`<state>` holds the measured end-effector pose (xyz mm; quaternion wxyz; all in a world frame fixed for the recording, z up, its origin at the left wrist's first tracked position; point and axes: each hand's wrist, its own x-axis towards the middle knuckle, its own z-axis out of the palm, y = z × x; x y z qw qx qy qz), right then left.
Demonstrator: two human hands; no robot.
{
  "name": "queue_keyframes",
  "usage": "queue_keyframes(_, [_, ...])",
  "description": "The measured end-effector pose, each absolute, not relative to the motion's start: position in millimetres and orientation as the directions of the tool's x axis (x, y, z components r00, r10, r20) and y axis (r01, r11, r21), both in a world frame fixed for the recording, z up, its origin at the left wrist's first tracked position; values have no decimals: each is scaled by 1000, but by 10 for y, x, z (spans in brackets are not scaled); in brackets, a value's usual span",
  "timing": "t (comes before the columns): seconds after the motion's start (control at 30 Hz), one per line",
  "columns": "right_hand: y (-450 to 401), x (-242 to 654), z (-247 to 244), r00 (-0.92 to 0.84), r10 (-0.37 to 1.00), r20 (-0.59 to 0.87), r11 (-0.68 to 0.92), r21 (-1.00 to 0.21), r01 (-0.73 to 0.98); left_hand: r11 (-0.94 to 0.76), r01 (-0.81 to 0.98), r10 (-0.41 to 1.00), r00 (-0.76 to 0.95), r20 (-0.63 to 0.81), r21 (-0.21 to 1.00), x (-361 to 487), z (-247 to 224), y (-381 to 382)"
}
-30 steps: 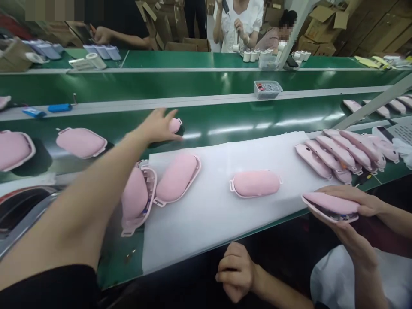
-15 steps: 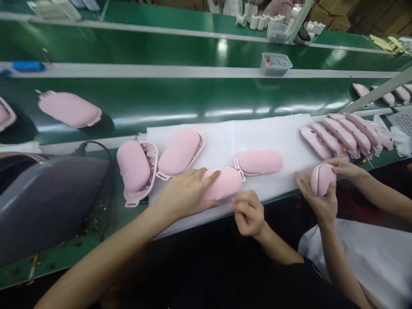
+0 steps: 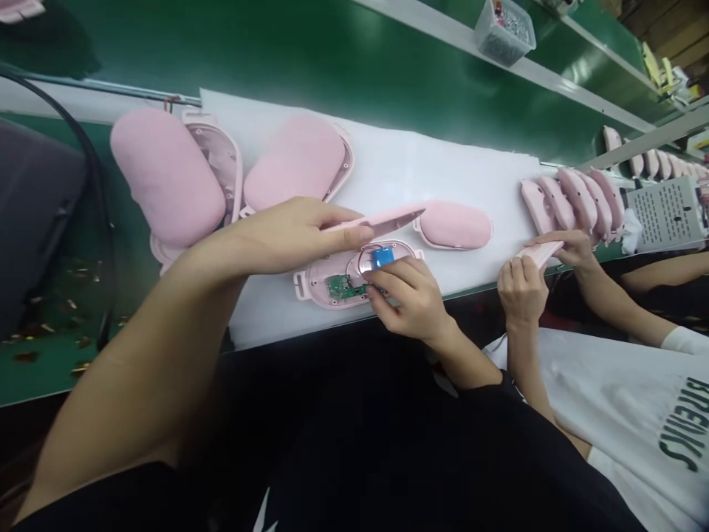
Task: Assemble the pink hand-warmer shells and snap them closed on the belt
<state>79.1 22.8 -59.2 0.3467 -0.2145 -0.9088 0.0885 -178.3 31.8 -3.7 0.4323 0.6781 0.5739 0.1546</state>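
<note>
My left hand (image 3: 299,233) grips a pink cover shell (image 3: 391,219), held up on edge over the pink bottom shell (image 3: 318,294). That bottom shell lies open on white sheeting. Inside it show a green circuit board (image 3: 344,287), thin wires and a blue battery (image 3: 382,256). My right hand (image 3: 407,299) reaches into the bottom shell, thumb and fingers pinched beside the board and wires; what sits between the fingertips is hidden. To the right lies a closed pink case (image 3: 455,224). Two more pink cases, a nearer-centre one (image 3: 302,159) and a far-left one (image 3: 169,177), have their covers askew.
A co-worker's hands (image 3: 523,288) hold a pink part at the right, beside a row of pink shells (image 3: 576,199). A tub of small metal parts (image 3: 504,33) stands on the ledge behind. At left are a dark grey object (image 3: 38,229) and a black cable (image 3: 91,155).
The cover under my left hand has come up off its bottom shell, exposing the board and battery. My right hand has moved into the shell. The view has shifted closer and tilted.
</note>
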Motion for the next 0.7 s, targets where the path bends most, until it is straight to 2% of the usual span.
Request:
queue_keyframes(0.1, [245, 619, -533, -770, 476, 425, 874, -330, 358, 66, 644, 907, 280, -315, 762, -1784, -31, 279])
queue_keyframes(0.23, [278, 375, -488, -779, 479, 405, 878, -205, 433, 94, 616, 917, 253, -310, 782, -1808, -16, 258])
queue_keyframes(0.3, [281, 295, -480, -741, 520, 425, 852, -200, 483, 102, 608, 915, 254, -314, 788, -1823, -30, 262])
queue_keyframes(0.43, [261, 248, -482, -633, 639, 437, 769, -351, 534, 108, 582, 904, 281, -324, 806, -1819, -101, 259])
queue_keyframes(0.57, [236, 234, -504, -500, 777, 383, 629, -520, 578, 93, 497, 909, 310, -277, 863, -1792, -114, 230])
queue_keyframes(0.63, [230, 215, -512, -452, 828, 333, 549, -649, 527, 106, 443, 914, 309, -263, 890, -1787, -96, 214])
queue_keyframes(0.7, [234, 200, -504, -445, 849, 284, 472, -786, 400, 156, 394, 907, 306, -289, 906, -1787, -80, 200])
